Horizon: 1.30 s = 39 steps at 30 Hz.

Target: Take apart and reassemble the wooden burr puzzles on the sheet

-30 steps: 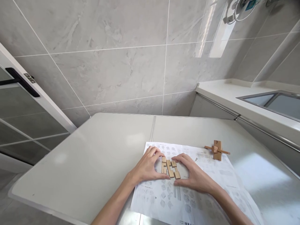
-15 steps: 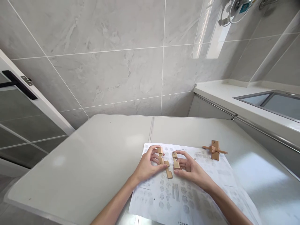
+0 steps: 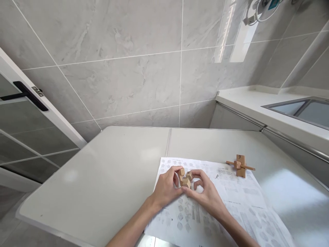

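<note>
Notched wooden puzzle pieces are between my two hands, above a printed sheet. My left hand [image 3: 168, 185] is closed around the left wooden puzzle piece [image 3: 181, 172], thumb below and fingers behind. My right hand [image 3: 203, 188] pinches another notched puzzle piece [image 3: 186, 182] between thumb and forefinger, its other fingers curled. The two pieces touch or nearly touch, and both thumb tips meet just below them. Whether they interlock I cannot tell. The printed sheet [image 3: 228, 202] shows rows of small puzzle drawings.
To the right, on the sheet's upper edge, lies a cross-shaped wooden assembly [image 3: 241, 166] with a dark mark. The white table [image 3: 102, 178] meets a grey tiled wall. A counter with a sink [image 3: 303, 109] stands at right, a door with a black handle [image 3: 31, 96] at left.
My right hand has moved left, bringing its piece against or close to the one in my left hand. The loose piece below them no longer shows. The view has shifted slightly.
</note>
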{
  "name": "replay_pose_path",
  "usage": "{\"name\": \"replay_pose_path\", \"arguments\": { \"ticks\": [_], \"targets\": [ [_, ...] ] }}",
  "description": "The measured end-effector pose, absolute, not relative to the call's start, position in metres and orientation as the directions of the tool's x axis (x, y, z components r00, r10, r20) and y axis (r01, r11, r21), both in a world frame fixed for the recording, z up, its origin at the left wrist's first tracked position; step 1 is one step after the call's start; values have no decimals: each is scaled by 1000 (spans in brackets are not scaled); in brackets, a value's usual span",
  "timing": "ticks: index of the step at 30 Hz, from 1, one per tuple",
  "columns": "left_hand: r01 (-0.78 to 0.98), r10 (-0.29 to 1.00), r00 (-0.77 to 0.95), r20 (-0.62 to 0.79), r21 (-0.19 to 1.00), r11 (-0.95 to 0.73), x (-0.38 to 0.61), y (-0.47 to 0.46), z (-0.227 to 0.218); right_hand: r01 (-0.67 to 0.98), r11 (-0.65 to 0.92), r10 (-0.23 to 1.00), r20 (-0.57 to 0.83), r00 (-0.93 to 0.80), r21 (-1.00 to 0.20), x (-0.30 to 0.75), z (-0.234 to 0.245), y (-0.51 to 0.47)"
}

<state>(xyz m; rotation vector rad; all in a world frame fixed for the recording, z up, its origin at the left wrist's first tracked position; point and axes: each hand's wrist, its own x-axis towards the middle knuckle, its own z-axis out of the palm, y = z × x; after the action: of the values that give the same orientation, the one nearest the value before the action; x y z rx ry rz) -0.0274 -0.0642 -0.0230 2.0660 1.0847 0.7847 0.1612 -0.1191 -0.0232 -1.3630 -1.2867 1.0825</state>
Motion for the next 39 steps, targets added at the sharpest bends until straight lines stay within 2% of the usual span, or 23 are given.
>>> {"name": "replay_pose_path", "arguments": {
  "ticks": [4,10,20,25,28,31,33,37,39],
  "targets": [
    [457,789,534,304,681,-572,-25,-69,-28,140,3,998,11,58,-990,159,-25,-118],
    [423,680,575,454,547,-723,-23,-70,-28,239,57,997,70,44,-969,159,-23,-121],
    [408,661,591,463,535,-740,-20,-74,-25,421,74,989,121,86,-904,160,-16,-126],
    [395,681,608,409,588,-706,-20,-74,-31,477,44,993,90,74,-878,161,-17,-127],
    [349,718,604,345,695,-628,-17,-77,-27,452,50,998,64,17,-890,163,-16,-126],
    [273,779,585,226,849,-452,-15,-79,-15,371,47,997,24,-68,-927,167,-15,-124],
    [237,816,555,158,911,-338,-14,-80,-6,282,27,993,-7,-118,-959,171,-13,-122],
    [182,841,532,95,958,-224,-14,-77,4,88,-15,980,-32,-198,-996,178,-10,-121],
    [175,836,542,84,962,-210,-15,-75,3,63,-8,981,-20,-193,-998,179,-10,-121]
  ]
}}
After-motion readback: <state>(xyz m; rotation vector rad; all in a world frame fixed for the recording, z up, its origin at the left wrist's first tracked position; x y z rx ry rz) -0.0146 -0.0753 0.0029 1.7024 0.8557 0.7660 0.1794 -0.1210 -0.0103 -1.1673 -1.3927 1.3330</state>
